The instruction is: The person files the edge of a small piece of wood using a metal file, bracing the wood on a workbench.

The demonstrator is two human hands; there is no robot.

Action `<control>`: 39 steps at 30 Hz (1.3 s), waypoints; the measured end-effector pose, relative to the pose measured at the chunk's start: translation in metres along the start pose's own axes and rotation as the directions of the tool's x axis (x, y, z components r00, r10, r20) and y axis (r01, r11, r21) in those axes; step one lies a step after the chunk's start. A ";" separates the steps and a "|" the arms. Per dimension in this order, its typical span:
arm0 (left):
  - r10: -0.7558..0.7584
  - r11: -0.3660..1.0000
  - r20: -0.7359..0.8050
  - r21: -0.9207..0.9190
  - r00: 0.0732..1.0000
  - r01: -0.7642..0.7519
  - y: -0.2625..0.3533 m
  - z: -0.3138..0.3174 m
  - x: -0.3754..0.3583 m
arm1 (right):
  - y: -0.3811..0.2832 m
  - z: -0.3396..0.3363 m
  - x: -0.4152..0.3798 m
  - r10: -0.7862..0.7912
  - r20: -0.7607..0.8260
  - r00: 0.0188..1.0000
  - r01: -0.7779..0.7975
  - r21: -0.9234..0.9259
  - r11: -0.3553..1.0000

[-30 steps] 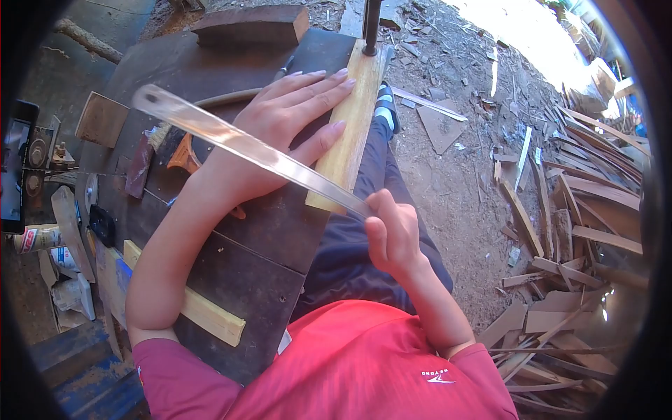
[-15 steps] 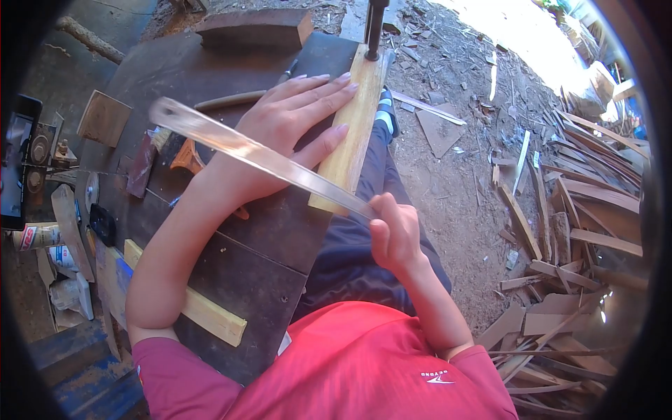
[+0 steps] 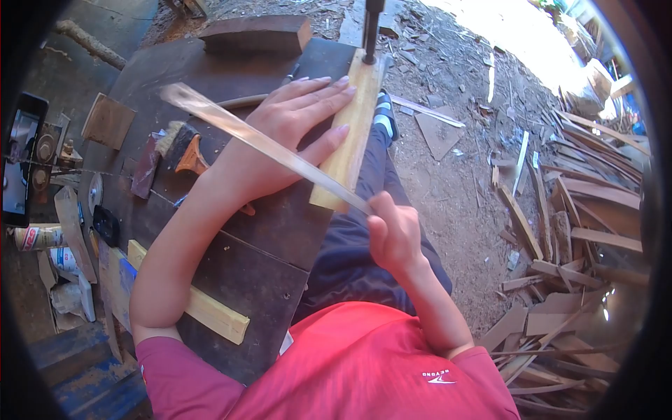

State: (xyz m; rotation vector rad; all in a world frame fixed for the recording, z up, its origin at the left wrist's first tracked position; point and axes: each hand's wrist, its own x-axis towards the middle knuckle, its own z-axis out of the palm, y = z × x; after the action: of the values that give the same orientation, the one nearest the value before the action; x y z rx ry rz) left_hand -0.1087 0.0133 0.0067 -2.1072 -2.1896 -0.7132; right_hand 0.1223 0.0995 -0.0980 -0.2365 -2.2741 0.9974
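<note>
My left hand (image 3: 283, 122) lies palm down with its fingers stretched out, the fingertips and thumb resting on a pale yellow wooden strip (image 3: 353, 119) along the table's right edge. A dark clamp bar (image 3: 371, 35) stands at the strip's far end. My right hand (image 3: 395, 227) is closed around the near end of a long, flat, shiny strip (image 3: 259, 143), like a metal ruler. That strip slants up to the left across my left wrist and hides part of it. Its near part passes over the lower end of the wooden strip; whether they touch, I cannot tell.
On the dark table (image 3: 259, 259) are a brown block (image 3: 255, 35), an orange-handled tool (image 3: 191, 157), a small wood square (image 3: 108, 121) and another yellow strip (image 3: 217, 318). A phone (image 3: 21, 161) is at the far left. Scrap wood (image 3: 588, 210) lies piled at right.
The shiny strip's far end has moved slightly right and its angle has changed a little, still in my right hand. My left hand stays on the wood. The table shifts slightly in view.
</note>
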 end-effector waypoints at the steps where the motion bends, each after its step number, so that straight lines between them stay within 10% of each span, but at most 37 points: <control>1: 0.000 1.000 0.001 -0.002 1.000 0.000 0.001 0.001 0.000 | -0.004 0.002 0.004 0.008 0.000 1.000 -0.008 0.015 1.000; 39: 0.032 0.999 -0.013 0.012 0.999 -0.032 -0.003 0.001 -0.002 | 0.021 0.002 -0.023 0.017 -0.042 0.999 -0.020 -0.073 0.997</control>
State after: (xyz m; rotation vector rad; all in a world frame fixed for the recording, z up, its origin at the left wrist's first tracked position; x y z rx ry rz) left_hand -0.1115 0.0122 0.0041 -2.1203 -2.1431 -0.7084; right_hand 0.1376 0.1036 -0.1252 -0.3070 -2.2773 0.9107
